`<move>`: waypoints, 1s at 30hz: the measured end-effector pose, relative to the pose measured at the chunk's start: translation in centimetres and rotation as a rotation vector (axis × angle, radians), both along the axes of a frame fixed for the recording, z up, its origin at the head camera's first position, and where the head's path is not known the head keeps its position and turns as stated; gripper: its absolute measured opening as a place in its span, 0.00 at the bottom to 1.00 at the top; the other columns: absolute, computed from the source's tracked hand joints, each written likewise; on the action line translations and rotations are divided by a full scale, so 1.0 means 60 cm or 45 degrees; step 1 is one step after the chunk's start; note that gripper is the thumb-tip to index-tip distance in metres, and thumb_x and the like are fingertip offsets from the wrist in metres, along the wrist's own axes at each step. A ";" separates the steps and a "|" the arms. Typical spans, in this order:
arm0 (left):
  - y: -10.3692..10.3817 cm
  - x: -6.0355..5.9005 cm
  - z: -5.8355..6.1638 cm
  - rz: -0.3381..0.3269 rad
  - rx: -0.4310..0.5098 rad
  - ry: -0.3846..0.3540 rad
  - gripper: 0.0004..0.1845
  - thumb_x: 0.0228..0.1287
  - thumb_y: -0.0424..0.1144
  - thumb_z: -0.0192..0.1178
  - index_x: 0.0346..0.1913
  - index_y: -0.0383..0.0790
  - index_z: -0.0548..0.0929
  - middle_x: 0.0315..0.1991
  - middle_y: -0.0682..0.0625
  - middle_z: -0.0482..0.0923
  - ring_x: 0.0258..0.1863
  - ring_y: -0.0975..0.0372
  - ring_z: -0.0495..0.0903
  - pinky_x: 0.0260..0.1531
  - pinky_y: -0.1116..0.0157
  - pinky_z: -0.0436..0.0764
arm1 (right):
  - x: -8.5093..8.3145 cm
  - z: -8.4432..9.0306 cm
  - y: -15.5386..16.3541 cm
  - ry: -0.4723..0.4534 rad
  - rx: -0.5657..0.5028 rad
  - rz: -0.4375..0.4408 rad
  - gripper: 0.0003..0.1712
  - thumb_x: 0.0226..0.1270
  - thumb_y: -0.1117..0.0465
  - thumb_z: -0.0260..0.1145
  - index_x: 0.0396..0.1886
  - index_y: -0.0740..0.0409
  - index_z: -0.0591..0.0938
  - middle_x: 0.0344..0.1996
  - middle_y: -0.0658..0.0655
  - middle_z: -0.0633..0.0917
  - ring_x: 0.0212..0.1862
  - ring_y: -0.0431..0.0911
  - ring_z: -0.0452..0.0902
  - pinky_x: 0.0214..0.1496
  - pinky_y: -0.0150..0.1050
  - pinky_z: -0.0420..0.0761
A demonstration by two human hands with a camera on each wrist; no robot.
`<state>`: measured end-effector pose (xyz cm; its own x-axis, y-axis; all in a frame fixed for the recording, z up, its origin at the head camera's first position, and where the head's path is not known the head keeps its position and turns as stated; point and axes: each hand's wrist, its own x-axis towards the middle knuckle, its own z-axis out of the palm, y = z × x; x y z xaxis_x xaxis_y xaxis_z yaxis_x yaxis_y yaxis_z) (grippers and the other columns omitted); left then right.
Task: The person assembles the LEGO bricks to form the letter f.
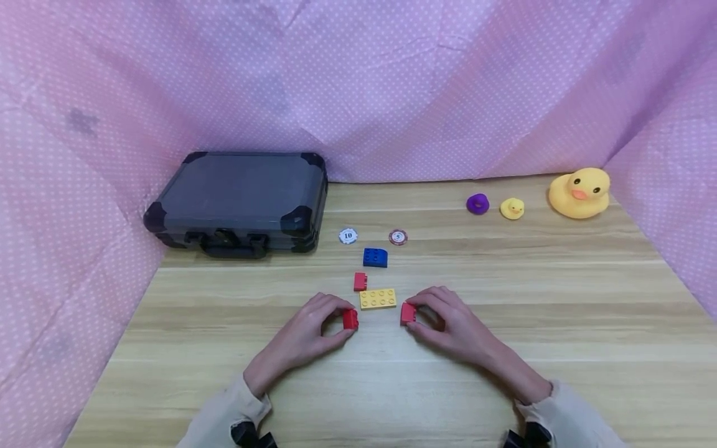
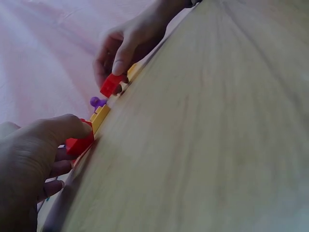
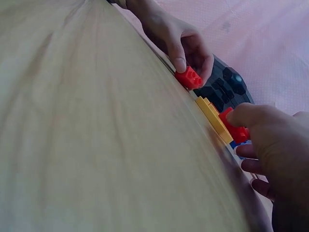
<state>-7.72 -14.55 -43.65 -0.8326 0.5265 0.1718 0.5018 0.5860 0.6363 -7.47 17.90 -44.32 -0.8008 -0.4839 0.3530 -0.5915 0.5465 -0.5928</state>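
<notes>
Between thumb and fingers, my left hand [image 1: 310, 325] pinches a red toy brick [image 1: 350, 319]. A second red brick [image 1: 408, 313] is pinched the same way by my right hand [image 1: 455, 323]. A yellow brick [image 1: 378, 298] with two rows of studs lies on the table just beyond and between the hands. Behind its left end sits another red brick [image 1: 360, 282], and farther back a blue brick [image 1: 375, 257]. In the right wrist view the left hand's brick [image 3: 189, 78] turns its studs toward the right hand. The left wrist view shows the right hand's brick [image 2: 111, 84] tilted.
A closed dark grey case [image 1: 241, 199] stands at the back left. Two poker chips, a white one [image 1: 348, 236] and a red one [image 1: 398, 237], lie beyond the bricks. Along the back right are a purple duck [image 1: 478, 204], a small yellow duck [image 1: 512, 208] and a large yellow duck [image 1: 579, 193].
</notes>
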 end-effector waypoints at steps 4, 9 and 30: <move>0.007 0.005 0.001 0.006 0.040 -0.044 0.20 0.64 0.43 0.75 0.57 0.51 0.84 0.49 0.62 0.81 0.47 0.67 0.75 0.48 0.63 0.80 | 0.001 -0.002 -0.004 0.024 -0.040 0.036 0.22 0.63 0.57 0.78 0.57 0.46 0.84 0.50 0.41 0.83 0.51 0.40 0.76 0.51 0.39 0.79; 0.018 0.008 0.003 -0.014 0.069 -0.080 0.20 0.64 0.43 0.75 0.57 0.48 0.85 0.50 0.61 0.82 0.49 0.67 0.76 0.50 0.62 0.80 | 0.002 0.000 -0.011 0.056 -0.096 0.086 0.23 0.62 0.61 0.78 0.57 0.49 0.84 0.49 0.43 0.84 0.49 0.41 0.76 0.47 0.37 0.80; 0.035 0.000 -0.003 -0.080 0.069 -0.120 0.21 0.66 0.43 0.74 0.59 0.50 0.82 0.52 0.62 0.80 0.51 0.67 0.74 0.53 0.62 0.79 | -0.002 0.005 -0.048 0.106 -0.085 0.226 0.22 0.65 0.57 0.76 0.57 0.56 0.84 0.48 0.48 0.85 0.52 0.43 0.80 0.53 0.42 0.83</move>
